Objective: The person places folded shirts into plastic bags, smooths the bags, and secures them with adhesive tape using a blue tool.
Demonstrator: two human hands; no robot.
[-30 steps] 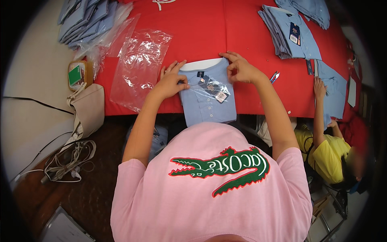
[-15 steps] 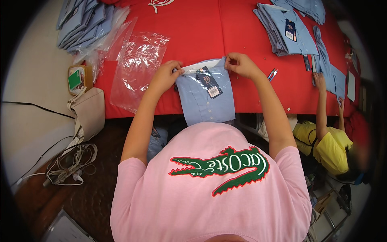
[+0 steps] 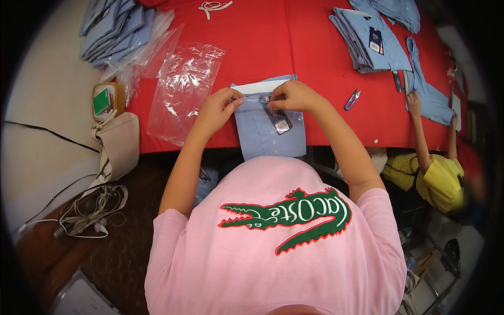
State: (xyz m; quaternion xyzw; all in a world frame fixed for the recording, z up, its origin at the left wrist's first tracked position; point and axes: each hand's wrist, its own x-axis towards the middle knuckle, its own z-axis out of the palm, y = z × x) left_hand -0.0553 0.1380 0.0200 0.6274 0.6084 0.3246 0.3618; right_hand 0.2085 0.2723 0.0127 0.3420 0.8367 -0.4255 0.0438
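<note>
A folded light blue shirt (image 3: 258,128) in a clear plastic bag lies at the table's near edge, partly hanging over it. A dark hang tag (image 3: 281,122) and a row of pale buttons show through the plastic. Across the far end runs a white strip (image 3: 264,86). My left hand (image 3: 219,109) pinches the bag at its far left corner. Thumb and fingers of my right hand (image 3: 294,97) are closed on the bag's edge near the middle, over the top of the tag.
Clear bags (image 3: 186,86) lie to the left on the red tablecloth (image 3: 252,39). Folded blue shirts are piled far left (image 3: 113,31) and far right (image 3: 367,42). Blue thread snips (image 3: 353,100) lie right of my hand. A co-worker in yellow (image 3: 436,181) handles a blue garment (image 3: 428,97).
My right hand has moved left, from the bag's far right corner to its middle. The white strip at the far end shows more. The co-worker's hands have shifted along the garment.
</note>
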